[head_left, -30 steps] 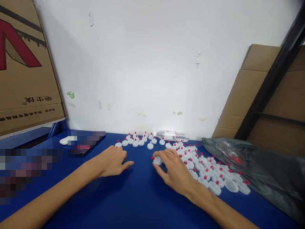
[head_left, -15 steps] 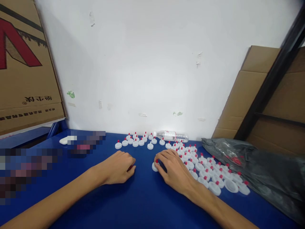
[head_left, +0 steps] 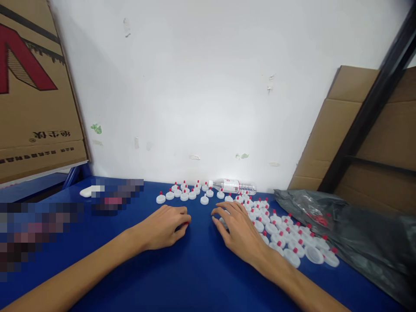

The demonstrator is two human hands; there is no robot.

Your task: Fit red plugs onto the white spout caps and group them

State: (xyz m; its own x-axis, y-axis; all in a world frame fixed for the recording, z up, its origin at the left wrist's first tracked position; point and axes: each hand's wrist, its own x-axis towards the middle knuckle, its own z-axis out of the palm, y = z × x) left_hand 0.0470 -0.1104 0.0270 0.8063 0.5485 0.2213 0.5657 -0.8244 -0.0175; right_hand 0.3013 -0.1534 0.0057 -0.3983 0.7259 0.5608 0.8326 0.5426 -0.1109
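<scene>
1. a cardboard box (head_left: 35,99) with red print stands at the far left, leaning by the white wall (head_left: 195,86).
2. a small white object (head_left: 86,192) lies on the blue table (head_left: 195,277) at the far left, just beside a blurred patch.
3. the left hand (head_left: 164,227) rests on the table near the middle, fingers curled inward; a bit of red (head_left: 186,223) shows at its fingertips, so it seems to pinch a small red piece, though most of it is hidden.
4. a loose row of white caps with red tips (head_left: 185,193) sits on the far side of the table, beyond both hands.
5. the right hand (head_left: 238,232) lies palm down just right of the left hand, fingers spread and bent over a white cap (head_left: 222,221) that is mostly hidden under them; i cannot tell whether it grips the cap.
6. a clear plastic bottle (head_left: 234,186) lies on its side against the wall.
7. a crowd of white caps with red tips (head_left: 292,236) spreads to the right of the right hand.
8. a dark plastic bag (head_left: 357,234) lies at the right edge, in front of flat cardboard (head_left: 383,143).
</scene>
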